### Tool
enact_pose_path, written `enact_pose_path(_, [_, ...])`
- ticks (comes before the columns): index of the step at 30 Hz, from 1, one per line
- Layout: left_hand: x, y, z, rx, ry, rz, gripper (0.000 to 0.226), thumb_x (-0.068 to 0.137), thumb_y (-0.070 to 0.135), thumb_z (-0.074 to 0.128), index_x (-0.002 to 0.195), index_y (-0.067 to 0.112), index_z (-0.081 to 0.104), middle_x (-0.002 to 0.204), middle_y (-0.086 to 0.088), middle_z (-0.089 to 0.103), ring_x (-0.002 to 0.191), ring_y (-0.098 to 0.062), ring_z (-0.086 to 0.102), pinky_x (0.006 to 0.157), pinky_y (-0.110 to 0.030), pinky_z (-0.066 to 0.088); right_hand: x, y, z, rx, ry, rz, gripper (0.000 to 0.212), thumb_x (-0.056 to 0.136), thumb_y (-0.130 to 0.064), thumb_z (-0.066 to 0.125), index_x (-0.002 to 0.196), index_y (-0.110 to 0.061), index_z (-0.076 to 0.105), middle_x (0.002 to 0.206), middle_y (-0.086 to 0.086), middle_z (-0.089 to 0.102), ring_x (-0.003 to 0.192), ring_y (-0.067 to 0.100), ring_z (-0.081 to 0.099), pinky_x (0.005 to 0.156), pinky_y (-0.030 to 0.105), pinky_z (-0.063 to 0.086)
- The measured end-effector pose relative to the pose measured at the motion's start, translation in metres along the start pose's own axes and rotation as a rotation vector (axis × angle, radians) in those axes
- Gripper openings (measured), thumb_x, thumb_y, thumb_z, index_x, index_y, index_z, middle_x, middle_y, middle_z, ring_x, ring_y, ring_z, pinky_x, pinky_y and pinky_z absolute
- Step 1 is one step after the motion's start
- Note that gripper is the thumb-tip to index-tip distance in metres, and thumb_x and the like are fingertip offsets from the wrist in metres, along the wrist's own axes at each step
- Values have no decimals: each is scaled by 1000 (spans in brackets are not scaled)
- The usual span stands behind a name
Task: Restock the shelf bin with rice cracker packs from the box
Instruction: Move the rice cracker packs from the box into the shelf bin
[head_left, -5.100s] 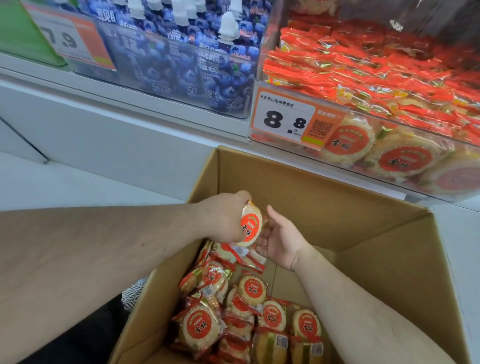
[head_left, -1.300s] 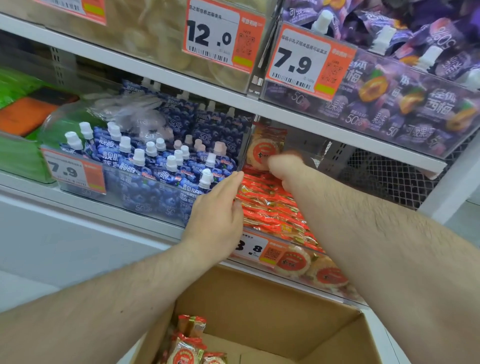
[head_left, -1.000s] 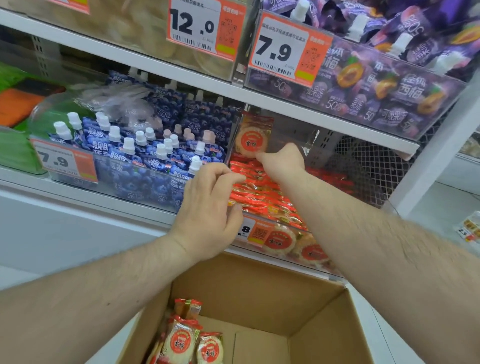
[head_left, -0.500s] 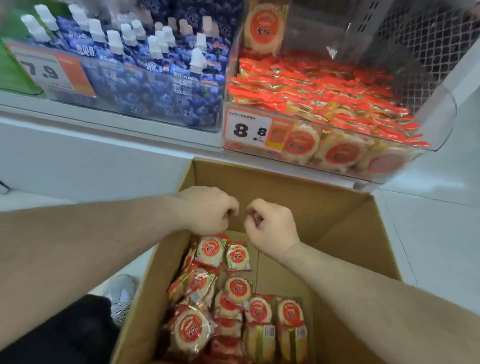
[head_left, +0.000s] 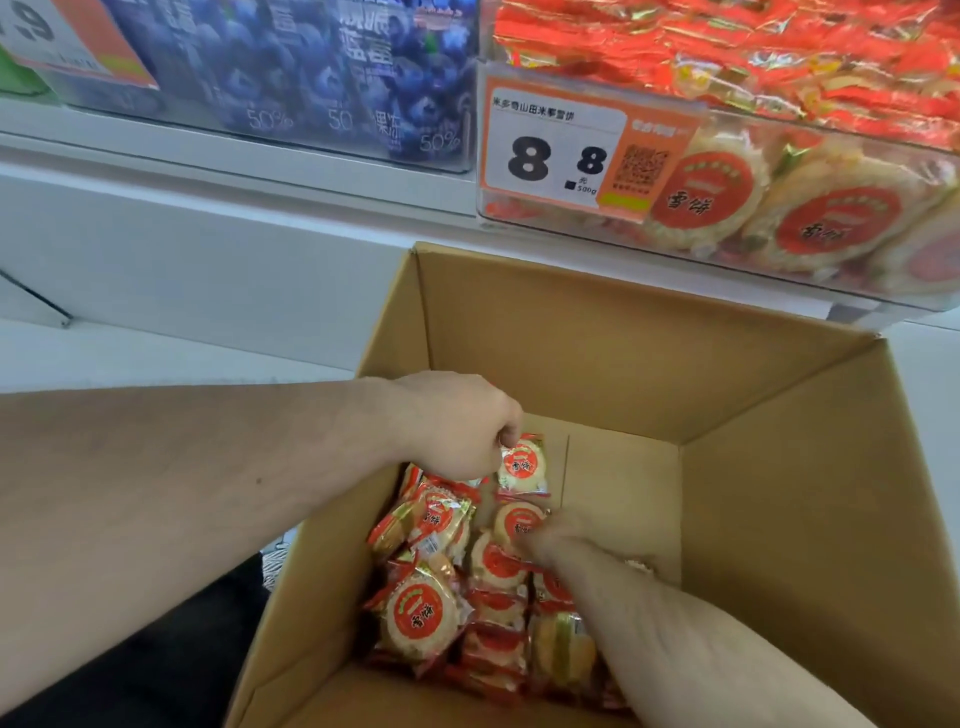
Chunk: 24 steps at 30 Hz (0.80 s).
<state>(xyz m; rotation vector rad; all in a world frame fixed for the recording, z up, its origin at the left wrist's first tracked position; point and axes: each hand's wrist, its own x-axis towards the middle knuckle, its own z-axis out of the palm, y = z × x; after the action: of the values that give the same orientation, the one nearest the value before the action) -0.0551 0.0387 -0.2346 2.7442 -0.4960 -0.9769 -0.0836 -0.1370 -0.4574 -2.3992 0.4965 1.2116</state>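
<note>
An open cardboard box (head_left: 623, 353) stands below the shelf, with several rice cracker packs (head_left: 421, 613) heaped along its left side. My left hand (head_left: 457, 426) is inside the box and pinches the top edge of one rice cracker pack (head_left: 522, 465), which hangs upright. My right hand (head_left: 556, 540) is lower down, blurred, with its fingers against another pack (head_left: 517, 522); its grip is unclear. At the upper right, the clear shelf bin (head_left: 550, 218) with the 8.8 price tag holds many of the same packs (head_left: 831, 223).
A clear bin of blue jelly pouches (head_left: 311, 78) sits left of the cracker bin. The white shelf base (head_left: 208, 249) runs behind the box. The box's right half shows bare cardboard floor (head_left: 623, 493). My dark trouser leg (head_left: 156, 649) is at lower left.
Both hands dropped from fists above the box down into it. My left hand took hold of a pack, and my right hand reached into the pile. The view tilted downward.
</note>
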Motion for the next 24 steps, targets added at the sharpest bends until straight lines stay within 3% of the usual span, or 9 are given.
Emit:
enact_pose_path(3, [0,-3,-1,0,16,-60,30,91,25,50,120,31,58,113,9,63,102,-16,59,85,-39,53,6,8,-19,16,17,77,27,83,-38,69,94,-14,64,104,2,70,90,15,67,80,27,57])
enact_pose_path(6, [-1,-3,-3,-16,20,-108,32,89,23,52,120,29,58,110,7,63,100,-15,59,84,-39,54,-3,19,-40,237,24,154,26,84,-31,66,93,-6,64,81,7,70,68,19,68,61,27,57])
enact_pose_path(8, [-3,1,-3,-35,7,-120,31,89,22,51,119,28,58,109,7,63,99,-15,59,84,-38,55,-8,22,-42,253,32,138,21,85,-27,66,86,-7,62,77,8,69,67,20,67,61,29,56])
enact_pose_path(11, [-6,8,1,-48,-14,-122,31,90,21,51,119,28,58,111,7,63,100,-15,58,84,-36,54,2,15,-20,309,-32,117,53,60,-56,85,84,-15,62,87,5,72,82,23,71,78,35,58])
enact_pose_path(13, [-9,12,4,-101,-19,-133,32,90,19,51,120,26,59,114,7,63,102,-15,58,86,-35,54,55,24,14,335,-59,43,80,44,-63,89,105,-15,68,97,3,72,91,22,70,84,37,58])
enact_pose_path(16, [-17,11,11,-175,-7,-153,32,90,19,51,121,23,61,116,4,63,106,-17,59,91,-37,53,34,10,22,285,-60,59,89,58,-59,83,130,-11,60,121,5,68,108,22,66,94,33,54])
enact_pose_path(20, [-24,7,23,-183,-69,-190,37,92,20,51,129,20,55,117,0,64,105,-17,59,86,-32,52,7,10,-10,369,-77,94,67,76,-31,83,129,1,57,122,14,66,108,30,65,94,36,53])
enact_pose_path(22, [-24,8,24,-188,-70,-220,42,93,21,50,134,18,49,108,-2,64,97,-19,62,79,-32,54,-10,17,-33,533,-196,54,48,78,-23,81,118,0,65,106,15,73,95,30,68,84,39,57])
enact_pose_path(24, [-21,10,23,-216,-34,-252,48,94,28,53,138,13,42,93,-2,61,82,-18,61,69,-33,51,-35,14,-54,721,-342,-49,25,87,-18,72,108,-6,66,92,11,76,81,24,65,66,30,48])
